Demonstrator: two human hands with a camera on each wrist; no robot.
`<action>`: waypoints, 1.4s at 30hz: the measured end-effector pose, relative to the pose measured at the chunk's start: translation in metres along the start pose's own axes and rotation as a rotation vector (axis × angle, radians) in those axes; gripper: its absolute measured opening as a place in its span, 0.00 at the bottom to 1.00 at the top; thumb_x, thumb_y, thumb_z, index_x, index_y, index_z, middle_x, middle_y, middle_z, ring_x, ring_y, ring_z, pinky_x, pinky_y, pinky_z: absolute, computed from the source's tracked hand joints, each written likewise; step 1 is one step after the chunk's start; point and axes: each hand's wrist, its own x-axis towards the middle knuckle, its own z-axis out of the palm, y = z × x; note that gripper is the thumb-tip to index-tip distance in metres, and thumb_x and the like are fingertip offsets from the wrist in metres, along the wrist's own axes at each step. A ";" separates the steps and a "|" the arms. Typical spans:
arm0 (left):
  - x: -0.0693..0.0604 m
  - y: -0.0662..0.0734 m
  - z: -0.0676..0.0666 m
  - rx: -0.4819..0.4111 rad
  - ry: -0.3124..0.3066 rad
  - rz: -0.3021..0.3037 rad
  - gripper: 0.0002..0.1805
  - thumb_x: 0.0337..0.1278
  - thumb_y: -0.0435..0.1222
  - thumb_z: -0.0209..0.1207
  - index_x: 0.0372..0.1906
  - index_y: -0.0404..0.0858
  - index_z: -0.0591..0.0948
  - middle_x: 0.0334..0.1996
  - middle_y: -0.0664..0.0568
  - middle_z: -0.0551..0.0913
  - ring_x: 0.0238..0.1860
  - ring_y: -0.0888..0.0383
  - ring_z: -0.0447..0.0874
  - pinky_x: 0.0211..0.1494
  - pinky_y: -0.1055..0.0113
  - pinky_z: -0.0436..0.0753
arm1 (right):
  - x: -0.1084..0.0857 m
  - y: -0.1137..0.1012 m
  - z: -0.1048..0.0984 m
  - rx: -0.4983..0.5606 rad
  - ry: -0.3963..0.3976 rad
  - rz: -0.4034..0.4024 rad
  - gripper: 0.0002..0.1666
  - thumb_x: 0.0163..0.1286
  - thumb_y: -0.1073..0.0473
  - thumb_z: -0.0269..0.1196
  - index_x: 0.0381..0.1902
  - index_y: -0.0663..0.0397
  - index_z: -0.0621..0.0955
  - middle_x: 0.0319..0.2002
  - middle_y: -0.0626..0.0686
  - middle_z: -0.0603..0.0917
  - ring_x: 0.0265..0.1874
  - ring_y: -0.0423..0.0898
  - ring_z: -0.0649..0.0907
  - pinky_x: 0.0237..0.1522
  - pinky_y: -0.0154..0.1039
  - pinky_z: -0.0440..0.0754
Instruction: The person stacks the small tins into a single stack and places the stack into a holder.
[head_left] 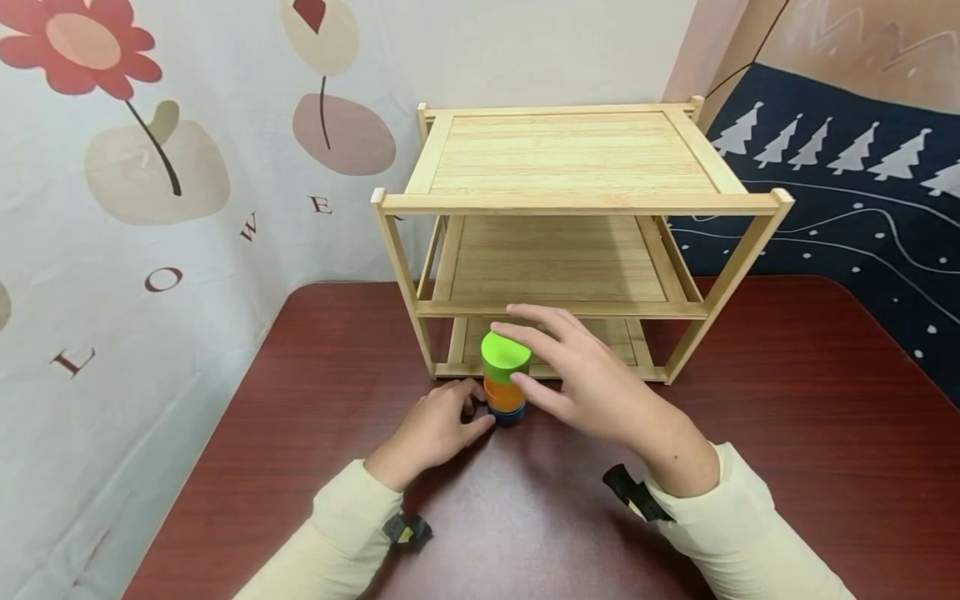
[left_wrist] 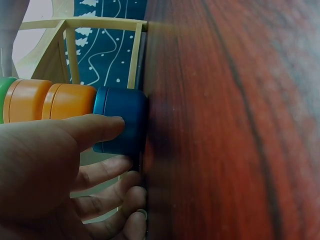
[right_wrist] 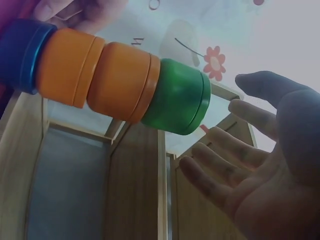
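Your left hand [head_left: 435,422] pinching blue cup [left_wrist: 134,120], orange cups [right_wrist: 122,80] and green cup [head_left: 502,354] stacked above, your right hand [head_left: 581,379] released beside it, between side edges of desk [head_left: 810,450]

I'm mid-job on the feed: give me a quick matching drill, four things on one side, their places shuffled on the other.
1. Green cup
2. Blue cup
3. Right hand
4. Wooden shelf unit

A. Behind the stack, seen from the head camera
B. Bottom of the stack
C. Near the stack's upper part, fingers spread
D. Top of the stack

Pairs: 1-D, 2-B, 3-C, 4-A
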 end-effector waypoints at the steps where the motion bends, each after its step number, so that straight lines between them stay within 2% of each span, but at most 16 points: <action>1: 0.000 0.000 0.000 0.001 0.002 0.001 0.12 0.58 0.44 0.69 0.41 0.46 0.81 0.30 0.55 0.80 0.30 0.61 0.76 0.36 0.62 0.77 | -0.001 0.001 0.000 0.002 0.003 0.003 0.32 0.69 0.56 0.66 0.70 0.45 0.73 0.70 0.53 0.71 0.69 0.51 0.71 0.65 0.52 0.74; 7: 0.000 -0.001 0.001 0.006 0.007 0.000 0.12 0.57 0.45 0.69 0.42 0.47 0.81 0.31 0.56 0.80 0.30 0.61 0.76 0.36 0.62 0.77 | -0.005 0.003 0.001 0.000 0.050 0.001 0.34 0.68 0.57 0.67 0.71 0.44 0.72 0.69 0.55 0.72 0.69 0.51 0.71 0.67 0.52 0.72; 16: 0.000 -0.001 0.000 -0.007 0.009 -0.012 0.12 0.57 0.44 0.69 0.41 0.46 0.81 0.31 0.56 0.79 0.30 0.60 0.76 0.36 0.61 0.76 | -0.013 0.006 0.003 0.056 0.145 0.046 0.32 0.64 0.62 0.70 0.66 0.49 0.76 0.64 0.53 0.77 0.64 0.50 0.77 0.64 0.50 0.76; 23: 0.001 -0.002 0.001 -0.006 0.009 -0.011 0.11 0.58 0.44 0.68 0.41 0.45 0.81 0.30 0.55 0.80 0.30 0.60 0.77 0.36 0.61 0.77 | -0.017 0.011 0.005 0.063 0.219 0.058 0.27 0.63 0.63 0.71 0.60 0.52 0.79 0.56 0.51 0.81 0.57 0.47 0.82 0.58 0.46 0.80; 32: 0.000 0.000 0.000 -0.002 0.011 -0.015 0.11 0.58 0.44 0.68 0.41 0.44 0.81 0.30 0.55 0.80 0.30 0.59 0.77 0.37 0.60 0.77 | -0.021 0.018 0.008 0.090 0.277 0.097 0.16 0.61 0.65 0.70 0.47 0.56 0.82 0.44 0.49 0.84 0.41 0.43 0.83 0.45 0.40 0.82; 37: 0.000 0.001 0.000 0.002 0.013 -0.017 0.12 0.58 0.44 0.68 0.41 0.44 0.81 0.30 0.55 0.80 0.30 0.59 0.77 0.37 0.60 0.77 | -0.021 0.020 0.009 0.147 0.263 0.149 0.12 0.61 0.66 0.70 0.42 0.56 0.81 0.38 0.52 0.83 0.37 0.42 0.84 0.42 0.37 0.84; 42: 0.001 0.001 0.001 0.003 0.012 -0.015 0.11 0.57 0.44 0.69 0.41 0.45 0.81 0.30 0.55 0.79 0.30 0.60 0.76 0.36 0.61 0.77 | -0.021 0.022 0.010 0.203 0.185 0.250 0.10 0.63 0.66 0.68 0.42 0.55 0.80 0.38 0.52 0.83 0.36 0.41 0.84 0.41 0.39 0.85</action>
